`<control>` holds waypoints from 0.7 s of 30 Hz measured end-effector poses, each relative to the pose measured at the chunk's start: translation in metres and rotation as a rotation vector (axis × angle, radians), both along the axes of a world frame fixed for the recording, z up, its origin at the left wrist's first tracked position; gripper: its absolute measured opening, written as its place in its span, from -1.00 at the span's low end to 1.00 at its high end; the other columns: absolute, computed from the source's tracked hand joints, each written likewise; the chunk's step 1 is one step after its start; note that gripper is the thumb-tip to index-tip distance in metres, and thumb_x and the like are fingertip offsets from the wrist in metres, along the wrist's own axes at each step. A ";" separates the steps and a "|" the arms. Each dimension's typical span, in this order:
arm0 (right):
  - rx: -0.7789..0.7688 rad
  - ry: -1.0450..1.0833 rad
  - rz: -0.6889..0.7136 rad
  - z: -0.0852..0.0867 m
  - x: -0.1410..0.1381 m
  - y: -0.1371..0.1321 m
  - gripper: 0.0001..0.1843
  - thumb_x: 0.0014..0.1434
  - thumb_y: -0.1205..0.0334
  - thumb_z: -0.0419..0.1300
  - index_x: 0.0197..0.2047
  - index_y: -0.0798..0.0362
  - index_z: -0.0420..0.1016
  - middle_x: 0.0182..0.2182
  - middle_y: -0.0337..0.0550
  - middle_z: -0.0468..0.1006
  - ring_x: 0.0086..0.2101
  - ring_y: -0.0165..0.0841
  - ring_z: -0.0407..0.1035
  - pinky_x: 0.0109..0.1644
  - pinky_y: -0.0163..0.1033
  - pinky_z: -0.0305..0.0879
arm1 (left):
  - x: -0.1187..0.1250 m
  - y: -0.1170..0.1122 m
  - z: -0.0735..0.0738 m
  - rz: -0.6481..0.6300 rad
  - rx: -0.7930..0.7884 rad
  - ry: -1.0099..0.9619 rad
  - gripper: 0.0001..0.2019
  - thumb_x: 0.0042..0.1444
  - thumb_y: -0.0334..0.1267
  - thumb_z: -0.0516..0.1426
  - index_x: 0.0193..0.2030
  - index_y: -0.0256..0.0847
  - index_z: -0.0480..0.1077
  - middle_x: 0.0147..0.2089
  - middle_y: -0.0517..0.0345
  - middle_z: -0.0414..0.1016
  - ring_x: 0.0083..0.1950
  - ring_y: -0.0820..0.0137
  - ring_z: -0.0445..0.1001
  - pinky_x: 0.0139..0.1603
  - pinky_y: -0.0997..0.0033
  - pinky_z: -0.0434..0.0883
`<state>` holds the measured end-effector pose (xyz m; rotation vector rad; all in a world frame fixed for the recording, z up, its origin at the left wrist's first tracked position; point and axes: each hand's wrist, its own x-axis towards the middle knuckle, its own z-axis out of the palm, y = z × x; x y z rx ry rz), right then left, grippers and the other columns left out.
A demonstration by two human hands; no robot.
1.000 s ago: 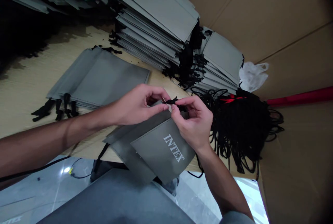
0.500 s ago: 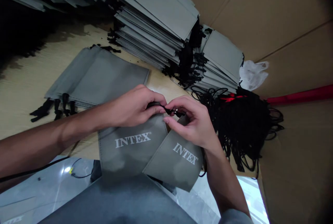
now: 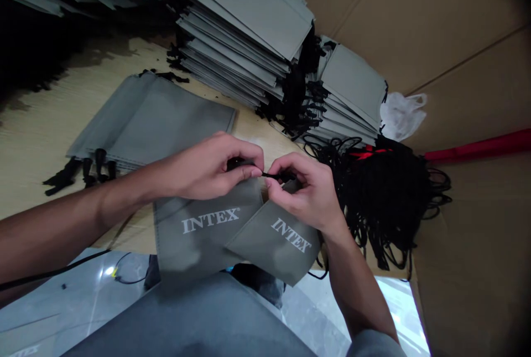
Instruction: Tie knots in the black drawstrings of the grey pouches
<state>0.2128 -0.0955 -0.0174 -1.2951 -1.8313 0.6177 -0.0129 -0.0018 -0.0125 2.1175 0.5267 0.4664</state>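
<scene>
Between my two hands runs a short stretch of black cord (image 3: 269,175). My left hand (image 3: 226,167) pinches its left part between thumb and forefinger. Gripping the other part is my right hand (image 3: 305,188), thumb and fingers closed. A grey drawstring pouch (image 3: 269,246) printed INTEX hangs tilted below my right hand, and that hand hides its upper edge. Beneath my left hand another grey INTEX pouch (image 3: 194,252) lies over the table's front edge. The cord inside my fingers is mostly hidden.
Grey pouches (image 3: 149,119) lie overlapped on the wooden table (image 3: 37,124) at left. Behind stand a tall pouch stack (image 3: 244,8) and a smaller stack (image 3: 352,80). At right sit a heap of black cords (image 3: 385,202), a white plastic bag (image 3: 402,116) and a cardboard wall (image 3: 468,246).
My hands have drawn slightly apart, and the cord between them looks straighter and tighter. The pouch under my right hand has shifted up and a little left.
</scene>
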 end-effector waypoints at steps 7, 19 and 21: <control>-0.121 0.195 0.037 0.000 0.004 -0.001 -0.80 0.22 0.32 0.47 -0.09 -0.04 0.64 -0.22 -0.27 0.68 -0.26 -0.40 0.56 -0.16 -0.26 0.52 | -0.001 0.007 -0.002 -0.005 -0.048 -0.025 -0.84 0.36 -0.25 0.18 -0.23 -0.18 0.58 -0.37 0.24 0.55 -0.34 0.48 0.45 -0.43 0.53 0.23; -0.138 0.289 0.043 0.004 0.009 0.004 -0.83 0.26 0.37 0.39 -0.09 -0.02 0.63 -0.22 -0.24 0.64 -0.22 -0.38 0.55 -0.09 -0.24 0.53 | -0.001 0.007 -0.001 0.026 -0.037 -0.001 -0.81 0.38 -0.18 0.17 -0.22 -0.19 0.55 -0.36 0.20 0.55 -0.35 0.45 0.43 -0.43 0.49 0.21; -0.133 0.283 0.037 0.004 0.009 0.004 -0.82 0.26 0.40 0.38 -0.10 -0.03 0.63 -0.23 -0.26 0.63 -0.24 -0.39 0.53 -0.13 -0.25 0.52 | -0.001 0.007 -0.001 0.024 -0.024 0.003 -0.81 0.37 -0.19 0.18 -0.23 -0.20 0.56 -0.37 0.21 0.55 -0.37 0.46 0.42 -0.44 0.49 0.21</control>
